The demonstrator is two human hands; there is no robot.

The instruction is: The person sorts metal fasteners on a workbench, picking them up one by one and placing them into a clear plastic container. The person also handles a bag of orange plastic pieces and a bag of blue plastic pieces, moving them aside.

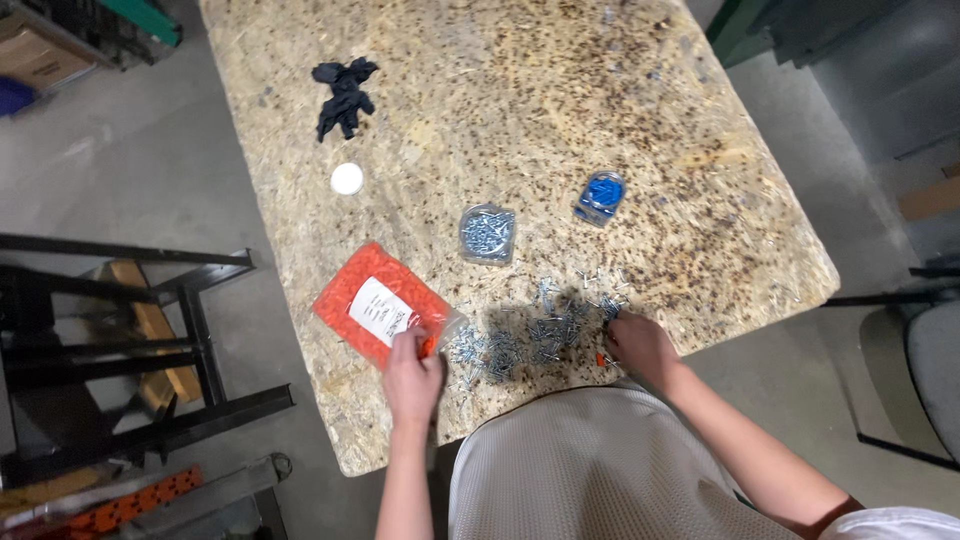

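Observation:
My left hand (413, 377) rests at the near edge of a clear bag of orange plastic pieces (378, 303) with a white label, fingers closed on its corner. My right hand (638, 346) lies on the board at the right end of a loose pile of small silver screws (530, 337), fingertips among them; whether it holds any I cannot tell. A tiny orange piece (602, 359) lies just left of that hand. Farther back stand a small clear tub of silver screws (487, 233) and a small clear tub of blue pieces (601, 196).
The chipboard table top (560, 90) also carries a crumpled black glove (343, 93) and a white round cap (347, 179). A black metal frame (130, 340) stands on the floor at left, a chair (925, 370) at right.

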